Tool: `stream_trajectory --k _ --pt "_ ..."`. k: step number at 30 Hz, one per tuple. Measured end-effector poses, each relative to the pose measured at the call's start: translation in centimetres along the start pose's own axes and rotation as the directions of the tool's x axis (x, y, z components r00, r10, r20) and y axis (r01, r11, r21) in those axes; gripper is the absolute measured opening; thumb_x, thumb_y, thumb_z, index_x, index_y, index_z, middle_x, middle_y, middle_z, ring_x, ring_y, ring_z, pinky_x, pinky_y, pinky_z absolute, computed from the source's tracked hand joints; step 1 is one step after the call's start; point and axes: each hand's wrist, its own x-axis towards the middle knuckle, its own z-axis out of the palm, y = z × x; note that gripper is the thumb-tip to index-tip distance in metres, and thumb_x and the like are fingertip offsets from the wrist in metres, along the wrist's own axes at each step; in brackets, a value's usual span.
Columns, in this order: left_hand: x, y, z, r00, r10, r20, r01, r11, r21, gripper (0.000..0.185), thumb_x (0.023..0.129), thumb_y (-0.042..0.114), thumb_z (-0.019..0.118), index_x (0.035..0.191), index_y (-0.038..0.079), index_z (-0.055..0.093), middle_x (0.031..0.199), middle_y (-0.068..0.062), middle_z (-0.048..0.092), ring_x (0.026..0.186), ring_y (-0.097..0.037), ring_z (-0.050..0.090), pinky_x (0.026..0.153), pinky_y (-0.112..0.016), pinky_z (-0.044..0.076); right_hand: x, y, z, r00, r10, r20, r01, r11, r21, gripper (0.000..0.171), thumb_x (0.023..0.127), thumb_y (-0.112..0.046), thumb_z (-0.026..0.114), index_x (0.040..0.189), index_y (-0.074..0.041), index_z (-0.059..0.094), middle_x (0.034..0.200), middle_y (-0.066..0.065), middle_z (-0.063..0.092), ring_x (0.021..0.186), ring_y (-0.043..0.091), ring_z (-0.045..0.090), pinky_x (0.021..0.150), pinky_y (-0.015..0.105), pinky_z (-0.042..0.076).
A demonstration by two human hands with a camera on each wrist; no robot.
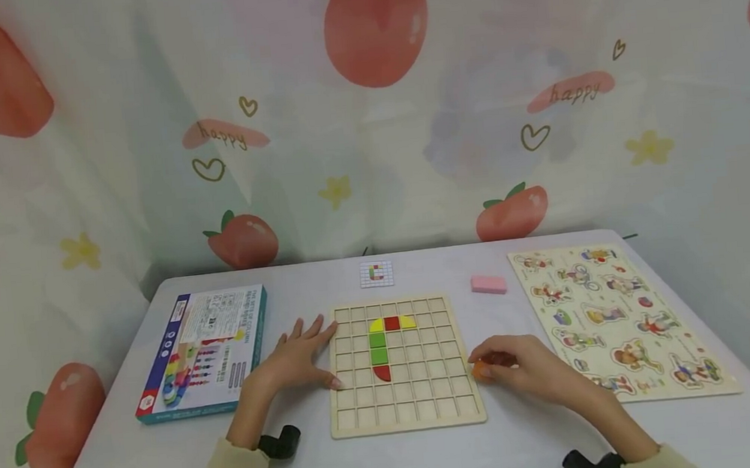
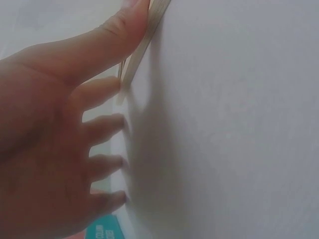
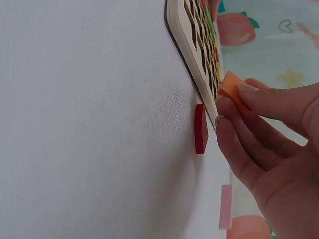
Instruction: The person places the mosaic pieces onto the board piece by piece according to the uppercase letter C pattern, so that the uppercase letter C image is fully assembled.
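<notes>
My left hand [image 1: 297, 360] lies flat and spread on the desk [image 1: 438, 461], fingers straight, thumb and fingertips pressed against the left edge of the wooden grid board [image 1: 402, 363] — the left wrist view shows the thumb [image 2: 107, 42] right up against the board's rim. My right hand [image 1: 523, 366] is curled, its fingertips pinching a small orange piece [image 1: 481, 370] just off the board's right edge; in the right wrist view the piece [image 3: 232, 88] is tilted, 1 corner touching the board's rim, and how its long axis runs I cannot tell. A red piece [image 3: 201, 128] lies flat on the desk just beside that same edge, close under my fingers. The board lies square to me, its long sides running away from me, and its cells hold 6 pieces in view: a yellow one, a red one and a yellow one in 1 row near the top, 2 green ones [image 1: 378, 347] stacked in a column below the left yellow, and a dark red half-round [image 1: 382, 373] beneath those. A small pattern card [image 1: 376, 273] sits beyond the board — a pink block [image 1: 488, 284] to the right of it, a figure puzzle [image 1: 616, 316] at far right, a box [image 1: 206, 350] at left.
</notes>
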Motion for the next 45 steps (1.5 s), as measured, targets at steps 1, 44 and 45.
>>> stream_trajectory --k 1,44,45 --pt "0.0 0.0 0.0 1.0 0.0 -0.001 0.0 1.0 0.0 0.105 0.076 0.04 0.09 0.162 0.016 0.035 0.172 -0.015 0.018 0.158 -0.046 0.0 0.126 -0.067 0.002 0.2 0.0 0.1 1.0 0.014 -0.001 -0.014 1.0 0.006 0.016 0.097 -0.016 0.072 0.113 -0.015 0.075 0.106 -0.006 0.074 0.091 0.001 0.064 0.082 0.023 0.058" --pt "0.1 -0.1 0.0 1.0 -0.011 0.0 0.011 1.0 -0.005 0.104 0.076 0.04 0.09 0.162 0.018 0.035 0.172 -0.013 0.018 0.159 -0.045 0.0 0.126 -0.066 0.002 6.9 -4.3 5.6 0.995 -0.024 0.092 0.016 0.997 0.078 0.025 0.089 -0.013 0.08 0.113 -0.006 0.076 0.093 -0.005 0.07 0.083 0.007 0.058 0.073 0.02 0.053" --pt "0.1 0.0 0.0 1.0 -0.012 0.0 0.012 1.0 -0.007 0.104 0.076 0.039 0.09 0.162 0.018 0.035 0.172 -0.013 0.018 0.159 -0.045 0.0 0.126 -0.065 0.002 7.0 -4.4 5.7 0.995 -0.022 0.095 0.015 0.997 0.074 0.025 0.089 -0.013 0.08 0.114 -0.006 0.076 0.092 -0.005 0.069 0.082 0.007 0.058 0.073 0.02 0.053"
